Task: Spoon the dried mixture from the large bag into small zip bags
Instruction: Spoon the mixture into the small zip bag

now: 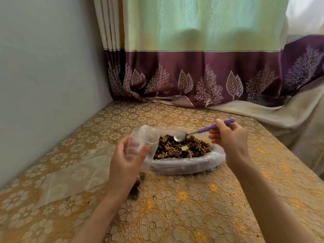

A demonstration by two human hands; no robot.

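Note:
The large clear bag [184,165] lies open on the table, its rolled-down rim around a heap of brown dried mixture [180,148]. My left hand [128,158] grips a small clear zip bag [142,141] and holds its mouth open just left of the heap. A dark lump of mixture [137,186] shows in the bag's bottom, below my wrist. My right hand [228,137] pinches the purple handle of a metal spoon [180,135]. The spoon's bowl hovers over the far side of the heap and looks empty.
A gold floral tablecloth [192,207] covers the table. Flat clear plastic [73,172] lies to the left of my left arm. A green and purple curtain [192,76] hangs behind the table, and a pale wall [43,76] closes the left side.

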